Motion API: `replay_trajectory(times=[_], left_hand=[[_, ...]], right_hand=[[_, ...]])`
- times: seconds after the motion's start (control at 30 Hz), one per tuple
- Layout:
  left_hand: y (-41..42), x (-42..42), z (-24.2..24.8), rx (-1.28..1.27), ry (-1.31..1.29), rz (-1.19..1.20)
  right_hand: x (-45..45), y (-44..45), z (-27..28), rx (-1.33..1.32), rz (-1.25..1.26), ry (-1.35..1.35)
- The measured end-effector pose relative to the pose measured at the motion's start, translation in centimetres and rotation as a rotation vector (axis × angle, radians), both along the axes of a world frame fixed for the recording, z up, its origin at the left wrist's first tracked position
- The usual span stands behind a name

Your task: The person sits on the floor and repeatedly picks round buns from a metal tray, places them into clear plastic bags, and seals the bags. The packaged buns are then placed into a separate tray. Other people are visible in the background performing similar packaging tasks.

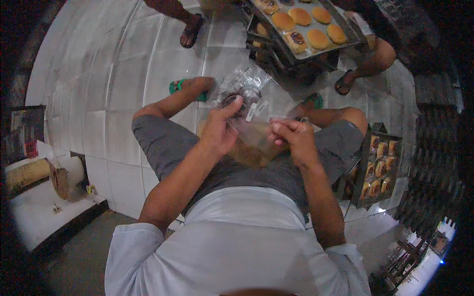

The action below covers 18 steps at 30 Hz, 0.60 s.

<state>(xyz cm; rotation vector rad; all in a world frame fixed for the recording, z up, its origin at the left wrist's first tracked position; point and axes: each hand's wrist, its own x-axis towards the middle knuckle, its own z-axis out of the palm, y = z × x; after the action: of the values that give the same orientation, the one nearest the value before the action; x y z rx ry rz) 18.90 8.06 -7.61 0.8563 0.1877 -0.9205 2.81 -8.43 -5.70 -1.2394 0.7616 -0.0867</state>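
A crinkled clear plastic bag (255,78) is between my hands, above my lap. Dark, rounded contents show through its far part, too blurred to name for sure. My left hand (221,127) grips the bag's left side, its thumb pressed over the dark contents. With thumb and fingertips, my right hand (292,135) pinches the bag's near right edge. A small white label strip (251,112) bearing writing lies on the plastic between the hands.
Ahead, a metal tray (309,55) of round golden buns tops a stack of trays. At right stands another tray (396,155) of filled buns. Another person's sandalled foot (192,31) and bent leg (381,55) are nearby. A large roll (68,175) rests on a white surface at left.
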Motion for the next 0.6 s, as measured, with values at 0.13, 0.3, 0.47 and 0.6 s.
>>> replay_trajectory(times=[0.13,0.3,0.47,0.6], left_hand=[[1.9,-1.4,0.1,0.072,-0.124,0.123],[3.3,-1.6,0.6,0.234,-0.109,0.210],[8.9,0.8,1.3,0.443,-0.271,0.294],[11.3,1.2,3.4,0.476,-0.423,0.239]], right_hand=[[-0.2,-0.5,0.3,-0.072,0.021,0.069],[-0.5,-1.2,-1.1,-0.012,-0.002,0.030],[-2.4,-4.3,-2.3,-0.618,0.288,0.248],[-5.4,-4.5,-5.0,-1.328,0.279,0.228]])
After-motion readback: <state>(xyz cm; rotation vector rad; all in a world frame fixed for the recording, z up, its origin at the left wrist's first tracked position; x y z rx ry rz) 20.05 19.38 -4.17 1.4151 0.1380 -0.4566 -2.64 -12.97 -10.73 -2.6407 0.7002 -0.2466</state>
